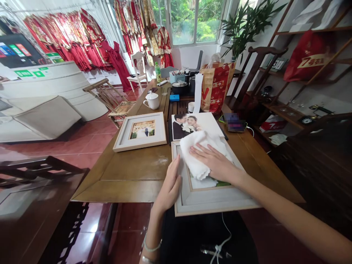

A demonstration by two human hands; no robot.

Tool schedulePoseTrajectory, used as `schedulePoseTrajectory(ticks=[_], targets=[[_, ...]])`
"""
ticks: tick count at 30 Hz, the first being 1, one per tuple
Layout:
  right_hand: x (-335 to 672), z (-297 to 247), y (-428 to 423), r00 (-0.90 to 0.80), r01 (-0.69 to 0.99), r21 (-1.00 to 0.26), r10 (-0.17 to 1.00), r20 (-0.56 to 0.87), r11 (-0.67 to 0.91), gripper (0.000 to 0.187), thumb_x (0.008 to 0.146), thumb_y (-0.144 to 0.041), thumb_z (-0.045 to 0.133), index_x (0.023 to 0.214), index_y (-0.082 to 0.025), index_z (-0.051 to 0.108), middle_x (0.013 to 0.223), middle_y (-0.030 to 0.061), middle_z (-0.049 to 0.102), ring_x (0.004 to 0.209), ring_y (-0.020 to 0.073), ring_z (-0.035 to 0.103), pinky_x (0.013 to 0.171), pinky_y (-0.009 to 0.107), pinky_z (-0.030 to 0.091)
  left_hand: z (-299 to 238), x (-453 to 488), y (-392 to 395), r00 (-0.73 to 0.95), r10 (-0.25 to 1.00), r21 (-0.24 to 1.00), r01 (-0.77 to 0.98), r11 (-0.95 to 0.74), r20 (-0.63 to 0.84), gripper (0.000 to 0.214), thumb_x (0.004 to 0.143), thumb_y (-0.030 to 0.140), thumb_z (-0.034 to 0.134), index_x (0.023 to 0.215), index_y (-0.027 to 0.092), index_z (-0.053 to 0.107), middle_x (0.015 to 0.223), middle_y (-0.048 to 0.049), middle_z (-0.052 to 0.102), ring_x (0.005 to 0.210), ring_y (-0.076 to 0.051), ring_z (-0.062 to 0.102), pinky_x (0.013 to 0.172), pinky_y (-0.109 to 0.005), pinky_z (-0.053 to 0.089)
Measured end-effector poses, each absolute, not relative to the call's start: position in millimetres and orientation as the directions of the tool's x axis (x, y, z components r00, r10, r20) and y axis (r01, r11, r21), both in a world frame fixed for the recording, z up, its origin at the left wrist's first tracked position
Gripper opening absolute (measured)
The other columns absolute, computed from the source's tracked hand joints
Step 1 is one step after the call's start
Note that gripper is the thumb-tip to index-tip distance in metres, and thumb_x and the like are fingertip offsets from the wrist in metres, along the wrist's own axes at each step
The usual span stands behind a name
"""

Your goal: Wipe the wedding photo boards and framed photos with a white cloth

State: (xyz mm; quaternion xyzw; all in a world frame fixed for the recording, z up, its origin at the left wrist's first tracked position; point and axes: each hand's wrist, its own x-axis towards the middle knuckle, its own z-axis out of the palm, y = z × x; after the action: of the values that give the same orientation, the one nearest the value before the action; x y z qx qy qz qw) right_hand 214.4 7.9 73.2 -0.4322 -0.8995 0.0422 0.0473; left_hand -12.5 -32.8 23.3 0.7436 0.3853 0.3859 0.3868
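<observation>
A large pale picture frame (183, 201) lies at the near edge of the wooden table, slightly overhanging it. My left hand (169, 185) rests along its left side, fingers stretched out and touching the edge. Flat on a white cloth (194, 156), my right hand (214, 161) spreads its fingers and presses the cloth onto the frame's face. Cloth and hand cover most of the picture inside; a bit of green shows below. Just beyond lies an unframed photo print (209, 124) of two people. A smaller framed photo (141, 129) lies to the left.
On the table (132, 187) stand a lidded white cup (152, 100), a small blue box (174, 98), a black pot (180, 88) and a red-brown paper bag (217, 88). A phone with a cable (249, 128) lies right. Chairs, including a bamboo one (118, 106), surround the table.
</observation>
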Motion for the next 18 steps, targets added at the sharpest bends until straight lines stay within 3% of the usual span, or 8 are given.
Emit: schedulePoseTrajectory(ticks=[5,9,13,18], targets=[[259.1,68.4,8.7,-0.526,0.847,-0.032,0.845,0.095,0.531,0.08,0.071,0.0,0.043,0.148,-0.022,0.034,0.154,0.0037,0.035,0.145,0.0242,0.019,0.114,0.054,0.021,23.1,-13.5,-32.4,0.412,0.858,0.875,0.233,-0.424,0.306,0.051,0.101,0.026,0.03,0.15,0.032,0.022,0.161,0.0007,0.018,0.149,-0.021,0.013,0.123,-0.041,0.009],[294.9,64.4,-2.6,-0.412,0.909,-0.019,0.903,0.117,0.417,0.069,0.08,-0.006,0.039,0.148,-0.019,0.034,0.15,0.0066,0.04,0.144,0.0266,0.022,0.112,0.058,0.024,24.9,-13.3,-32.2,0.418,0.855,0.874,0.232,-0.427,0.306,0.051,0.101,0.025,0.029,0.15,0.033,0.023,0.161,0.0005,0.018,0.148,-0.022,0.013,0.123,-0.044,0.009],[303.3,62.6,-10.3,-0.342,0.932,-0.075,0.929,0.144,0.354,0.065,0.083,-0.01,0.04,0.148,-0.018,0.034,0.151,0.0083,0.039,0.144,0.0284,0.019,0.112,0.062,0.022,26.1,-12.9,-32.1,0.415,0.856,0.875,0.228,-0.426,0.308,0.05,0.101,0.025,0.029,0.15,0.034,0.023,0.16,0.0006,0.019,0.148,-0.023,0.014,0.123,-0.045,0.01],[294.7,67.8,-42.9,-0.5,0.83,-0.239,0.862,0.081,0.504,0.065,0.08,-0.008,0.04,0.142,-0.027,0.046,0.149,0.0033,0.042,0.144,0.027,0.019,0.114,0.063,0.013,25.7,-12.2,-33.2,0.401,0.866,0.872,0.253,-0.418,0.299,0.05,0.101,0.026,0.029,0.15,0.033,0.024,0.16,0.0,0.02,0.148,-0.023,0.015,0.123,-0.045,0.012]])
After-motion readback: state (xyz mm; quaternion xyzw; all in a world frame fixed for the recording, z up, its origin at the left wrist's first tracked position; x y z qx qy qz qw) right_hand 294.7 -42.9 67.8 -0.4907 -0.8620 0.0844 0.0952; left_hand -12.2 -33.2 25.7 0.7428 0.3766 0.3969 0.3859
